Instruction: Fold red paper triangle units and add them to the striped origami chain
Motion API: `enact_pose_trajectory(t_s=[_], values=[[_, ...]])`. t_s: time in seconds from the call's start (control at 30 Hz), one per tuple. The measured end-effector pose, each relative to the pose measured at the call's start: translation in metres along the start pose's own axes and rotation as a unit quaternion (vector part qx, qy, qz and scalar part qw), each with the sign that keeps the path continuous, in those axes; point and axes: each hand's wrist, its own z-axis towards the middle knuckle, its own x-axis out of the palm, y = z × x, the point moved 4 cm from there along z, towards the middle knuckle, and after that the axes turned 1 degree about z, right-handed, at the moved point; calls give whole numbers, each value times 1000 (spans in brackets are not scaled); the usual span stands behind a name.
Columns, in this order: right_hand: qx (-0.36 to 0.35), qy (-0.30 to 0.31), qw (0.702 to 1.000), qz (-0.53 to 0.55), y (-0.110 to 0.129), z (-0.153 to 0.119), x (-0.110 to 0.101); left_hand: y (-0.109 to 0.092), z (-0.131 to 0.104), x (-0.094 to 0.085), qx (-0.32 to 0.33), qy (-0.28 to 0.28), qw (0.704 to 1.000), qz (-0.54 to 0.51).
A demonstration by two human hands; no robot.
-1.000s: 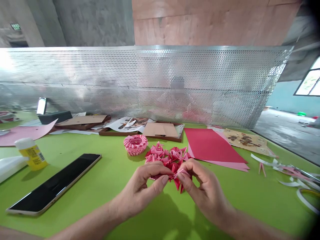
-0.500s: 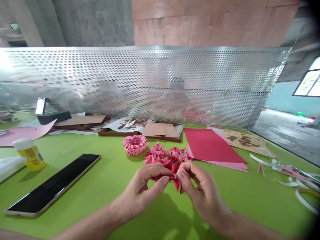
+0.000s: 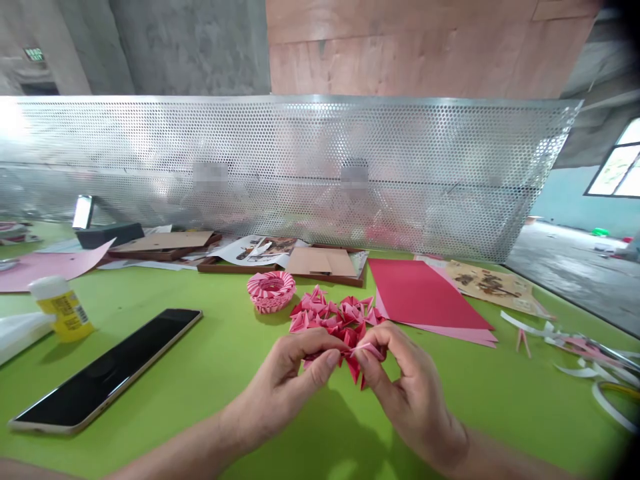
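Note:
Between my two hands is a small folded piece of pink paper [image 3: 371, 349]. My left hand [image 3: 295, 373] pinches its left end between thumb and forefinger, and that part is mostly hidden by the fingers. My right hand [image 3: 407, 383] grips the other end, fingers closed on it. Just behind my fingertips lies a pile of red and pink folded paper pieces [image 3: 327, 312], pointed and overlapping. A round pink-and-white striped bowl [image 3: 271, 291], built of folded paper, stands to the left behind the pile.
Red paper sheets [image 3: 425, 293] lie at the right, with paper strips and scissors [image 3: 605, 350] beyond them. On the left are a phone [image 3: 113, 367] and a glue stick [image 3: 63, 310]. Frames and cardboard [image 3: 320, 261] line the perforated metal screen [image 3: 310, 173].
My right fingers have shifted slightly on the pink paper, which now lies flatter between my hands. The left hand stays nearly where it was.

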Motion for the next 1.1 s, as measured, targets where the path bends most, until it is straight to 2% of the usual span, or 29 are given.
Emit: enact_pose_trajectory(t_s=[0.17, 0.43, 0.73, 1.1], values=[[-4, 9, 1000, -1, 3, 1, -1, -1, 0, 1, -8, 11, 1000, -10], [60, 26, 997, 38, -1, 0, 3, 3, 1, 0, 1, 14, 1000, 1], [-2, 44, 999, 32, 2, 5, -3, 2, 1, -2, -5, 6, 1000, -11], [81, 92, 987, 102, 0, 6, 3, 4, 1, -4, -11, 3, 1000, -26]])
